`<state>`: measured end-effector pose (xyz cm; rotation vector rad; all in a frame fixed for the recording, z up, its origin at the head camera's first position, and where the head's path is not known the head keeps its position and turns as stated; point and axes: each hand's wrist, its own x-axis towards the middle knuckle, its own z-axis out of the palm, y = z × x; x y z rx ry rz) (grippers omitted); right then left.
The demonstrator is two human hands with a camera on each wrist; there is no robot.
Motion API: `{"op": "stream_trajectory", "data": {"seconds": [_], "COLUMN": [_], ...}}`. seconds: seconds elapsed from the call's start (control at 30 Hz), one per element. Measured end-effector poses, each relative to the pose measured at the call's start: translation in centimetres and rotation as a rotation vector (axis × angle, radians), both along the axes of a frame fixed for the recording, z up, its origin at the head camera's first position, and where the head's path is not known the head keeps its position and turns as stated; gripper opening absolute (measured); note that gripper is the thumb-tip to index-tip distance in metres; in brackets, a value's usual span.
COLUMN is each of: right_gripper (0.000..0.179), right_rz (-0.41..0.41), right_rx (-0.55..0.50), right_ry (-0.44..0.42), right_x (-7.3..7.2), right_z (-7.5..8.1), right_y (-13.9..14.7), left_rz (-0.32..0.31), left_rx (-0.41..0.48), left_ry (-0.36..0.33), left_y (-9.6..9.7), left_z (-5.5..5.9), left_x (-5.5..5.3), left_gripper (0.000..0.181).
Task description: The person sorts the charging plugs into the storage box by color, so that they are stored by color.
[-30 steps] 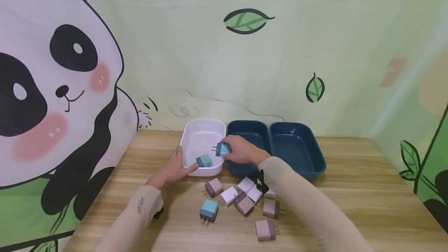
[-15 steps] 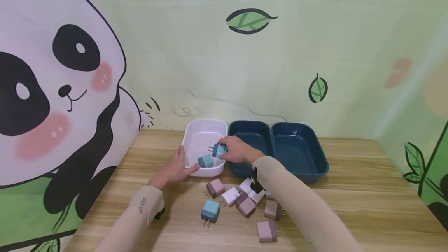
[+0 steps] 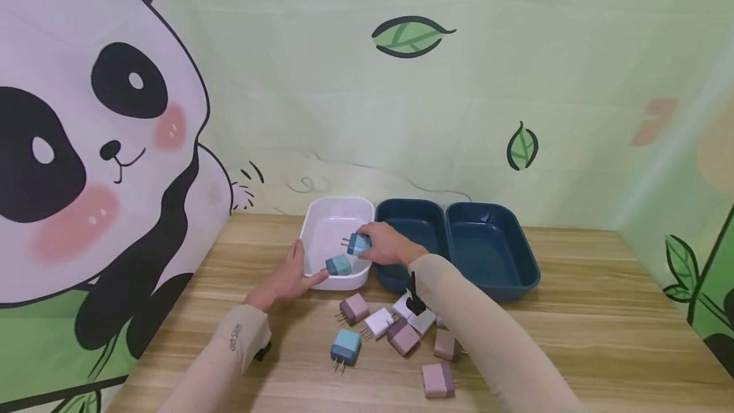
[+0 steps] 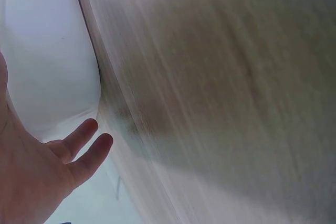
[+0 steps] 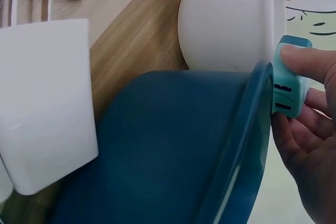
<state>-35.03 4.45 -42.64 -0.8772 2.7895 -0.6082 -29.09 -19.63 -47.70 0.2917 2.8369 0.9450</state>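
My right hand [image 3: 385,245] pinches a blue USB charger plug [image 3: 359,244] over the right side of the white bin [image 3: 306,228]. In the right wrist view that charger [image 5: 287,74] shows two USB slots, between thumb and fingers, by the bin rims. Another blue charger [image 3: 338,265] is in the white bin, near its front. My left hand [image 3: 287,278] touches the bin's front left corner, fingers along the left side and thumb at the front rim. Extended fingers [image 4: 86,156] show against the white wall in the left wrist view.
Two dark blue bins [image 3: 493,247] stand right of the white one. On the wooden table [image 3: 585,311] in front lie a blue charger [image 3: 346,346], several pink chargers [image 3: 438,380] and several white chargers [image 3: 378,322]. A panda-printed backdrop [image 3: 321,81] rises behind.
The right hand, still holding the blue charger, has moved slightly left over the white bin. The left hand keeps its place at the bin corner.
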Motion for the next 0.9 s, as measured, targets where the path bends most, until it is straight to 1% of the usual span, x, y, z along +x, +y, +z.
{"op": "stream_trajectory", "data": {"seconds": [0.27,0.57,0.77,0.9], "right_gripper": [0.051,0.049,0.050,0.050], "right_rz": [-0.023,-0.046,-0.065,-0.059], "right_rx": [-0.004,0.003,0.023,0.027], "right_ry": [0.003,0.018,0.012,0.009], "right_x": [-0.33,-0.43,-0.50,-0.49], "right_z": [-0.22,-0.48,-0.69,-0.78], "right_y": [-0.27,-0.57,-0.72,-0.73], "left_rz": [0.020,0.002,0.000,-0.004], "left_rx": [-0.020,-0.004,-0.009,-0.009], "left_ry": [-0.025,0.002,0.002,0.000], "left_y": [-0.06,-0.06,-0.09,-0.08], "left_z": [-0.12,-0.24,-0.15,0.01], "left_x": [-0.16,-0.15,-0.07,0.03], "left_gripper": [0.108,0.108,0.107,0.107]}}
